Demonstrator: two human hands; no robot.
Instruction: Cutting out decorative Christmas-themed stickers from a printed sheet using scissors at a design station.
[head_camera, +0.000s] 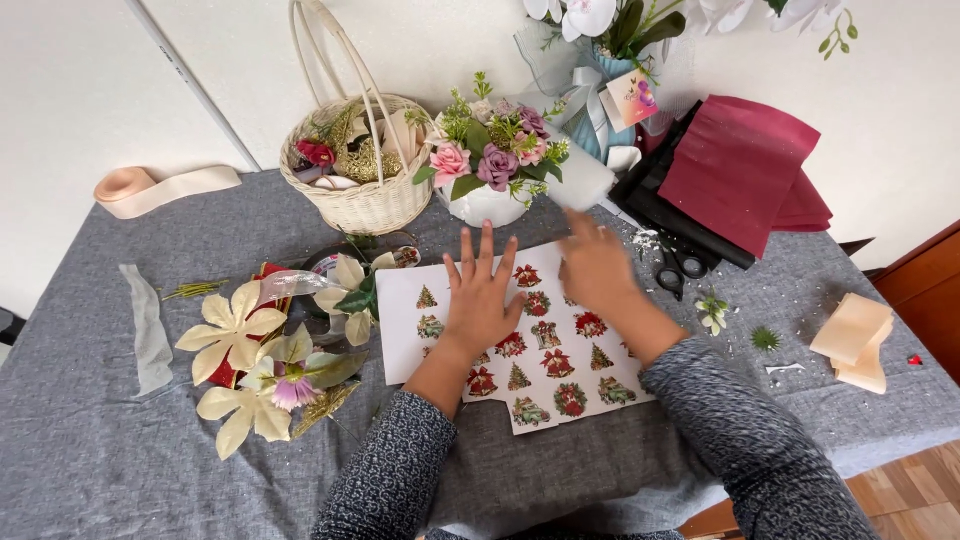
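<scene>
We are pressing our left hand (482, 290), fingers spread flat and holding nothing, on the white paper sheet of small red-and-green festive pictures (545, 345); our blurred right hand (597, 268) is lying beside it, its grip unclear.

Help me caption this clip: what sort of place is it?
Probably a home craft table for floral decorating: a cream wicker basket of trimmings, black-handled scissors, and a white sheet of festive stickers under both hands on grey cloth.

Left hand (482, 293) lies flat with fingers spread, while right hand (597, 268), blurred, reaches forward palm down.
</scene>
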